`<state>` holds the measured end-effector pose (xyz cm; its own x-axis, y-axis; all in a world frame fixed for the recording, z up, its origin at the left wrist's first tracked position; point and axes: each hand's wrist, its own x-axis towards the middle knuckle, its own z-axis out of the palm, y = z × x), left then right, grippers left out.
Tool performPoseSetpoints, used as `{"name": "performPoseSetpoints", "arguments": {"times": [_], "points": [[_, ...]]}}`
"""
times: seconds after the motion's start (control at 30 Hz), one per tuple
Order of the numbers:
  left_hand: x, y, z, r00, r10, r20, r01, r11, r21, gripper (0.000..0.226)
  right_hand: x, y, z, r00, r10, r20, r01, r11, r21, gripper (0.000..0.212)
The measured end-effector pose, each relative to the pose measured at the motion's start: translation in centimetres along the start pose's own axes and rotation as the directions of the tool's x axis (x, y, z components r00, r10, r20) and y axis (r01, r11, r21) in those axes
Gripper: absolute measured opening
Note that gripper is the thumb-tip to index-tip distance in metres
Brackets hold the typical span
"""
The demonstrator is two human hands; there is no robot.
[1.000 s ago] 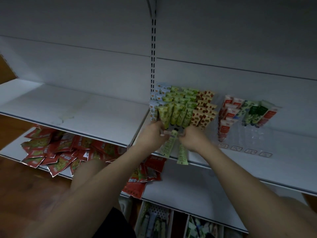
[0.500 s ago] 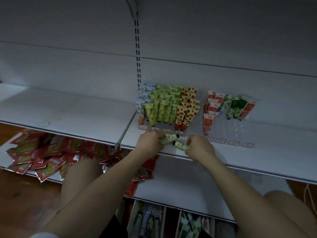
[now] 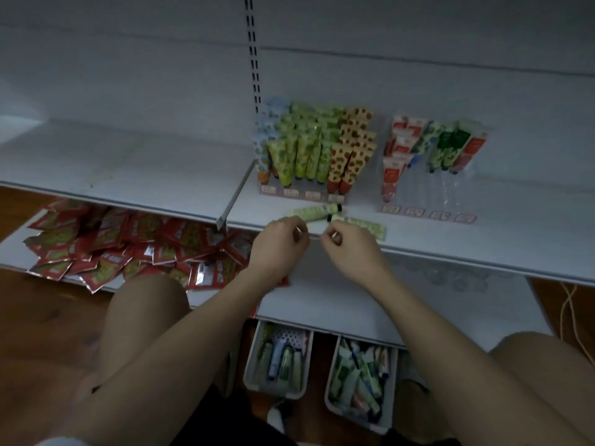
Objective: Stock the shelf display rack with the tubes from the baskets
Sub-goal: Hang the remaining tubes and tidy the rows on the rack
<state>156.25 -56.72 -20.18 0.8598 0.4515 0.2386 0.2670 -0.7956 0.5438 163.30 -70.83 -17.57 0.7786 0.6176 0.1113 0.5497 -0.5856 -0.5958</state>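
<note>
From the head camera, two pale green tubes lie flat on the shelf point(image 3: 483, 233), cap to cap: the left tube point(image 3: 314, 213) just beyond the left hand point(image 3: 280, 241), the right tube point(image 3: 360, 224) just past the knuckles of the right hand point(image 3: 346, 244). Both hands hover at the shelf edge with fingers loosely curled and nothing visibly held; neither seems to touch a tube, though the right hand partly hides the right tube's near side. Beyond the tubes stands the nearly full display rack point(image 3: 309, 194), and well to the right of the grip the clear rack point(image 3: 428, 204) has many free slots. Best to take one tube at a time by its flat crimped end, cap downward, and seat it upright in a matching green row. Two baskets point(image 3: 277, 394) below the hands, near the knees, hold more tubes.
</note>
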Motion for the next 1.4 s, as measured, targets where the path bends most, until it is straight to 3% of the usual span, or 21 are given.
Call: {"name": "performPoseSetpoints", "arguments": {"times": [0.1,0.2,0.4,0.5,0.6,0.7,0.73,0.8,0.9,1.03,1.17,1.27,1.4], "points": [[-2.3,-1.5,0.8,0.987,-0.107,0.121,0.103,0.994,0.037,0.020,-1.3,1.0,3.0,0.989,0.070,0.127,-0.084,0.991,0.106,0.023],[-4.2,-3.9,2.7,0.932,-0.229,0.282,0.213,0.973,0.086,0.027,-2.5,3.1,7.0,0.930,0.229,0.289,-0.279,0.949,0.147,0.025],[-8.9,-11.0,9.8,0.702,-0.477,0.529,0.439,0.874,0.206,0.038,-5.8,8.8,16.9,0.675,0.474,0.566,-0.563,0.826,-0.020,0.025],[-12.3,-14.3,14.1,0.611,-0.523,0.594,0.457,0.846,0.275,0.026,-7.5,11.1,21.4,0.556,0.525,0.644,-0.610,0.784,-0.112,0.023],[-15.0,-16.6,18.4,0.547,-0.521,0.655,0.430,0.846,0.315,0.023,-8.6,12.6,25.3,0.510,0.535,0.674,-0.603,0.781,-0.163,0.038],[-16.8,-18.2,22.8,0.504,-0.525,0.686,0.430,0.841,0.328,0.028,-8.8,13.7,28.9,0.461,0.533,0.710,-0.591,0.781,-0.202,0.010],[-17.1,-18.4,24.0,0.493,-0.542,0.681,0.450,0.828,0.334,0.028,-8.8,14.3,30.2,0.467,0.536,0.704,-0.597,0.778,-0.196,0.014],[-17.6,-18.3,25.9,0.453,-0.571,0.685,0.537,0.788,0.302,0.028,-8.7,14.9,31.8,0.474,0.536,0.699,-0.564,0.794,-0.227,0.046],[-18.7,-18.3,27.5,0.424,-0.554,0.716,0.561,0.782,0.272,0.031,-9.2,15.1,33.5,0.426,0.581,0.693,-0.592,0.759,-0.272,0.067],[-19.0,-19.3,28.2,0.437,-0.563,0.701,0.599,0.764,0.240,0.030,-9.6,15.5,34.9,0.415,0.612,0.673,-0.658,0.713,-0.243,0.068],[-18.2,-19.7,28.2,0.419,-0.578,0.700,0.613,0.749,0.251,0.029,-9.1,15.5,35.5,0.348,0.629,0.695,-0.703,0.666,-0.251,0.077],[-18.4,-19.4,28.5,0.427,-0.614,0.664,0.621,0.733,0.278,0.026,-8.9,15.8,35.8,0.297,0.653,0.697,-0.710,0.639,-0.296,0.061],[-18.5,-19.6,28.2,0.511,-0.744,0.431,0.706,0.649,0.283,0.029,-9.1,15.7,35.5,0.281,0.617,0.735,-0.700,0.656,-0.283,0.017]]}}
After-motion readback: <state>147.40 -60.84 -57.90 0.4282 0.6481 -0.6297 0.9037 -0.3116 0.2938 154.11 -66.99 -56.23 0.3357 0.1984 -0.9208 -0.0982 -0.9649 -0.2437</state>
